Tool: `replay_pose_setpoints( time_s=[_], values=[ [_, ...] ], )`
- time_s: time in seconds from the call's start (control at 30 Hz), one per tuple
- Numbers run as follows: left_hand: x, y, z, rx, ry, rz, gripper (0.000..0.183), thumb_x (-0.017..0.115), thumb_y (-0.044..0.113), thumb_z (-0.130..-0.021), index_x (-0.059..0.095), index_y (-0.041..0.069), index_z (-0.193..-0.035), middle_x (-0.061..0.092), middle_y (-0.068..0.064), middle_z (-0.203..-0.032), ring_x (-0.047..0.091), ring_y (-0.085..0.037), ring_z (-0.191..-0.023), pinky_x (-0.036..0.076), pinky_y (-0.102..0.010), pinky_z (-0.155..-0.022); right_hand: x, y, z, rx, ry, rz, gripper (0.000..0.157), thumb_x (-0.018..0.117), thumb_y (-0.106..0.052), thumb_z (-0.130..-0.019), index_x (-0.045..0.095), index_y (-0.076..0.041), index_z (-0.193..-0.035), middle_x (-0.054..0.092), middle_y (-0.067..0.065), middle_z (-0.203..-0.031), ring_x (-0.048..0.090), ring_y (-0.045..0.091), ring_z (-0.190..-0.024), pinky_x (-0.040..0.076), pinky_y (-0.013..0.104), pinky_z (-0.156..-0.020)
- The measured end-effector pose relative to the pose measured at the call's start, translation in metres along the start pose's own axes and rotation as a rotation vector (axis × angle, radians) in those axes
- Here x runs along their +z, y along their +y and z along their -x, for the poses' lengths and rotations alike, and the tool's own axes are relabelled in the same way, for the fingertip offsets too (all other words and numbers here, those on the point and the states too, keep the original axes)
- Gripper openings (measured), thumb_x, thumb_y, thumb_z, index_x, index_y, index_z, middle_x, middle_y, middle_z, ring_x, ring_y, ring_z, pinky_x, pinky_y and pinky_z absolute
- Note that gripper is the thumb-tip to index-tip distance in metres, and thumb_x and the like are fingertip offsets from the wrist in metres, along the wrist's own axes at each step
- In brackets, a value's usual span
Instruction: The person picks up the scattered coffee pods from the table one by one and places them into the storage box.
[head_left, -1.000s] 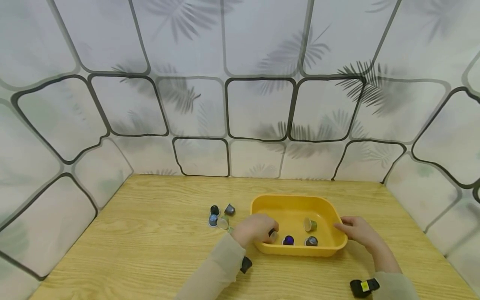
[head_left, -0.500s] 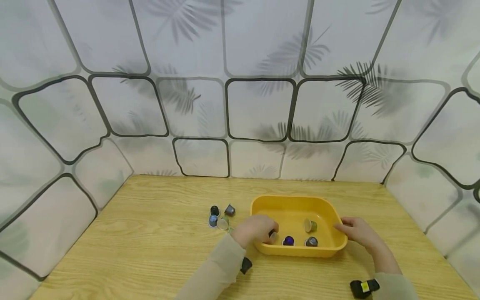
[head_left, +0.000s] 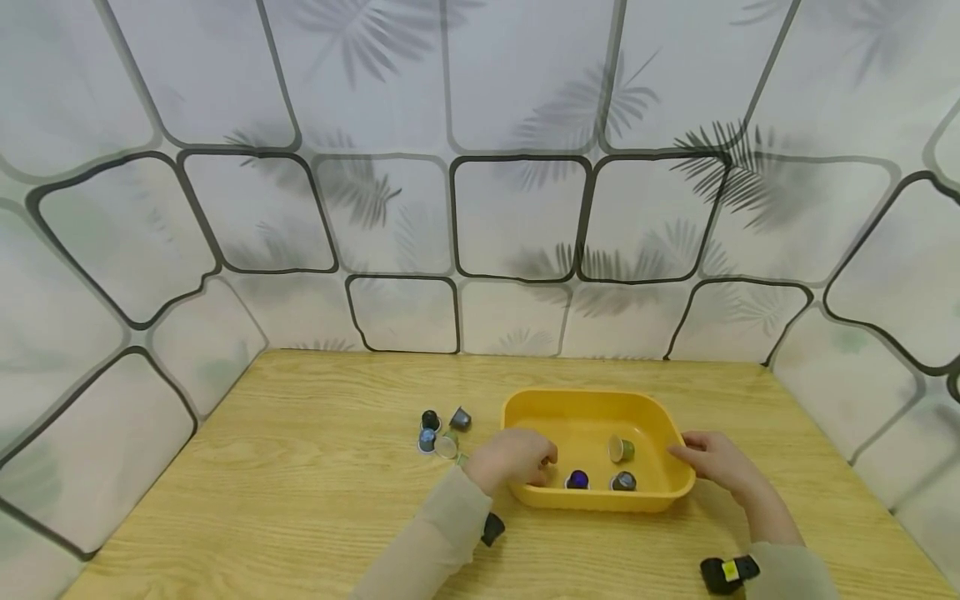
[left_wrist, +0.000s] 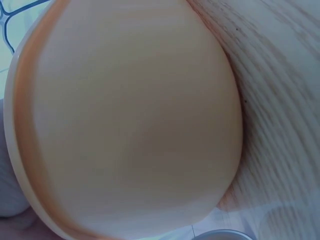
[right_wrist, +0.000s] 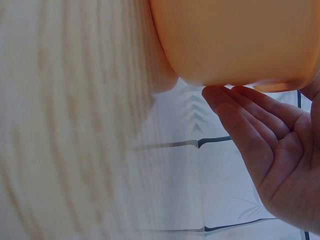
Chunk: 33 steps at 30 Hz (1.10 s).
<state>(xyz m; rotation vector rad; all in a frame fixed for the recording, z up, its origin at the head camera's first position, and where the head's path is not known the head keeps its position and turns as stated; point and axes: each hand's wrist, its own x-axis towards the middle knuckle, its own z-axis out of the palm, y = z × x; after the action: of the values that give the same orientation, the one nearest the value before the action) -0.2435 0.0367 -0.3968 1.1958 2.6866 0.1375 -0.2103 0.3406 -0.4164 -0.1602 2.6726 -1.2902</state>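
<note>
In the head view a yellow plastic tub (head_left: 577, 427) stands on the wooden table. My left hand (head_left: 513, 458) reaches over its left rim with fingers curled inside, holding a coffee capsule that the fingers now hide. A purple capsule (head_left: 577, 480), a dark grey capsule (head_left: 623, 482) and a green capsule (head_left: 621, 450) lie in the tub. At the right end, my right hand (head_left: 716, 462) grips the rim, thumb on top. The right wrist view has the fingertips (right_wrist: 212, 92) against the outer wall (right_wrist: 235, 45). Tub wall (left_wrist: 140, 125) fills most of the left wrist view.
Left of the tub sit more capsules: a black capsule (head_left: 430, 419), a blue capsule (head_left: 427, 440), a grey capsule (head_left: 461, 419) and a pale green capsule (head_left: 447, 446). Patterned fabric walls (head_left: 517, 317) close off the table's (head_left: 300, 467) back and sides.
The capsule that showed between my left fingertips is now covered by the fingers, which have shifted slightly. The tub and my right hand stay where they were.
</note>
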Motion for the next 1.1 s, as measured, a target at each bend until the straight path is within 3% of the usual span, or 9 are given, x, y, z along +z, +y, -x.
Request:
replay_pose_setpoints(
  time_s=[0.23,0.6,1.1],
  values=[
    [0.0006,0.0003,-0.0009,-0.022,-0.009,0.003,0.022,0.066,0.019,-0.08,0.063,0.015,-0.101,0.061,0.006,-0.092,0.055,-0.006,-0.082,0.044,-0.019,-0.074,0.0022,-0.0043,0.0007,0.043,0.02,0.003,0.047,0.051,-0.024,-0.09,0.048,0.015,-0.115,0.06,0.016,-0.099,0.056,0.018,-0.083,0.05,0.034,-0.071],
    [0.0017,-0.0038,-0.0027,0.038,0.016,0.026,0.023,0.065,0.018,-0.081,0.063,0.013,-0.104,0.061,0.005,-0.094,0.055,-0.007,-0.085,0.043,-0.019,-0.075,0.002,-0.0037,0.0007,0.047,0.022,0.016,0.049,0.05,-0.026,-0.09,0.048,0.015,-0.115,0.06,0.017,-0.1,0.056,0.018,-0.084,0.049,0.036,-0.073],
    [-0.0053,-0.0091,0.0035,0.085,0.143,0.148,0.03,0.062,0.02,-0.083,0.06,0.01,-0.112,0.061,0.003,-0.105,0.055,-0.009,-0.095,0.043,-0.02,-0.081,0.0025,-0.0029,0.0002,0.061,0.014,-0.006,0.045,0.051,-0.022,-0.09,0.048,0.016,-0.114,0.06,0.018,-0.099,0.057,0.019,-0.083,0.05,0.034,-0.071]
  ],
)
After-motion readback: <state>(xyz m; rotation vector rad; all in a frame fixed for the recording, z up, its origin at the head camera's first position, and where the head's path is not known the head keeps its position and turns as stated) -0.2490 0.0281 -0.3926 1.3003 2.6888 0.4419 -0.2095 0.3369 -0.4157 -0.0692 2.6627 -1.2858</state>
